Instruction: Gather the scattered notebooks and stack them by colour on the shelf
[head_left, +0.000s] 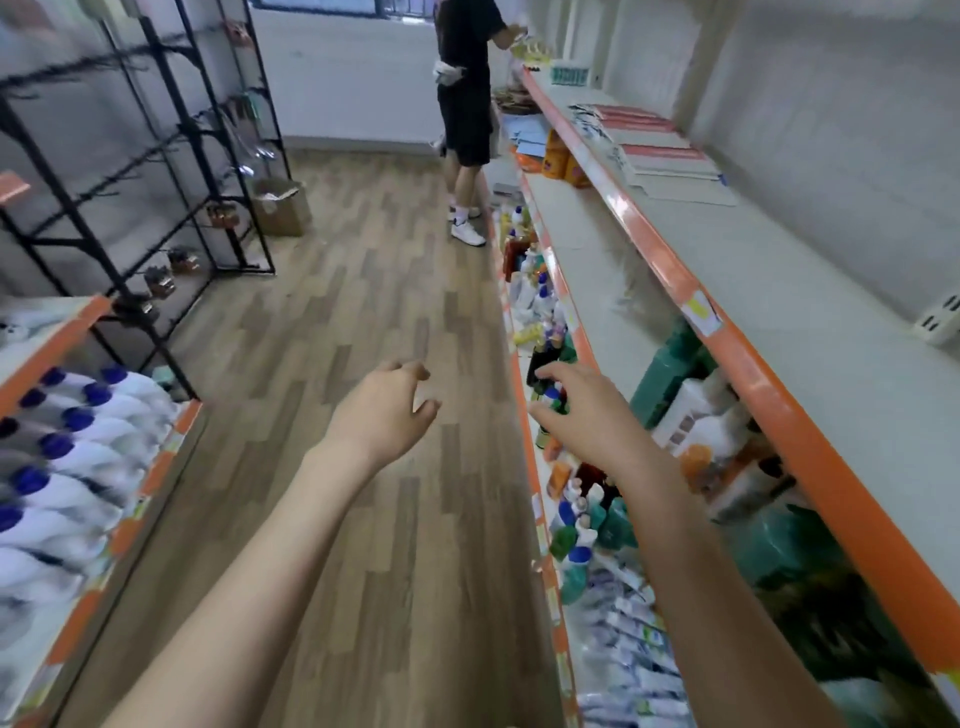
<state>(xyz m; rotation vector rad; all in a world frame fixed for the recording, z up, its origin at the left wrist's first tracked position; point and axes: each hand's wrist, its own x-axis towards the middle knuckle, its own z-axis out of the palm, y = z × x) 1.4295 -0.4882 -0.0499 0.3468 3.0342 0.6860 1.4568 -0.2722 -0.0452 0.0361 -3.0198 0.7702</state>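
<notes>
Several notebooks lie on the top shelf (810, 291) at the right. A pink one (636, 118) and another pink one (662, 153) sit among pale beige ones (691, 192), with blue-patterned ones (589, 122) beside them. Both my arms reach forward over the aisle. My left hand (387, 408) hangs in the air with loosely curled fingers and holds nothing. My right hand (584, 408) is held out near the lower shelves, fingers loosely bent, empty.
Another person (467, 93) in black stands at the far end of the aisle by the right shelving. The lower right shelves hold bottles (540, 296) and packets. White bottles with blue caps (78, 441) fill the left shelf. A black wire rack (156, 156) and a cardboard box (280, 205) stand at the left.
</notes>
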